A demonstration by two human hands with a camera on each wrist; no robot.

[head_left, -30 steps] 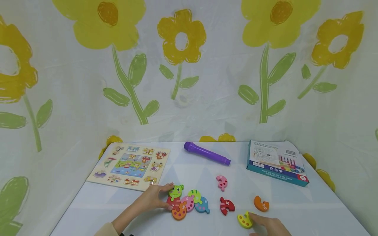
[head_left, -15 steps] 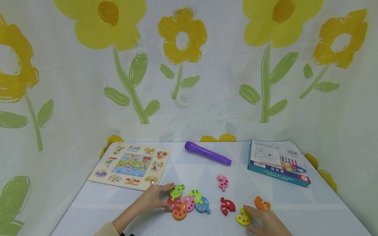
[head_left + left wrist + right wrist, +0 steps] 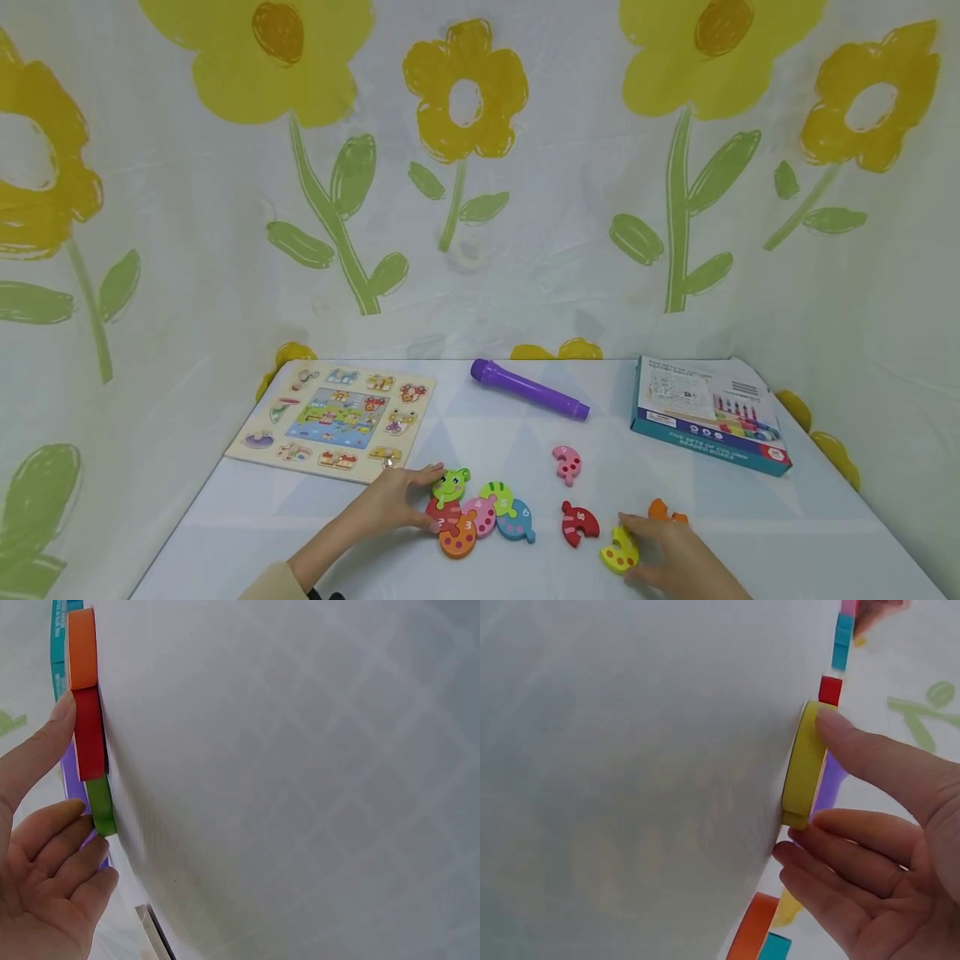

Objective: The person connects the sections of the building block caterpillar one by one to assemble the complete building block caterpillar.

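**The left hand [image 3: 390, 504] grips the joined caterpillar [image 3: 480, 518]; the right hand [image 3: 678, 557] pinches a yellow piece [image 3: 617, 557]**

A pale backdrop [image 3: 555, 258] printed with yellow flowers rises beyond the joined caterpillar, which lies on a white desk [image 3: 525, 577]. Beyond it and to its left is a wooden puzzle board [image 3: 337, 421]; beyond it and well to its right, a teal-edged box [image 3: 712, 417].

The left hand is at the joined caterpillar's left end, fingers clamped across it: thumb against the red segment [image 3: 90, 735], index finger at the green face [image 3: 450, 485]. The right hand is well to the right of it, fingers clamped on the yellow piece, thumb on the near end and index finger on the far end.

A purple microphone [image 3: 530, 392] lies beyond the joined caterpillar, slightly right, its round head to the left.

The joined caterpillar's long axis runs left to right. The green face is at the left; the blue segment [image 3: 516, 521] ends it on the right, its knob pointing right.

The yellow piece is right of the joined caterpillar and slightly nearer the person, its long axis running from thumb to index finger, roughly away from the person.

Also right of the joined caterpillar are a red piece [image 3: 581, 521], a pink piece [image 3: 570, 462] farther back, and an orange piece [image 3: 658, 508] partly hidden by the right hand.
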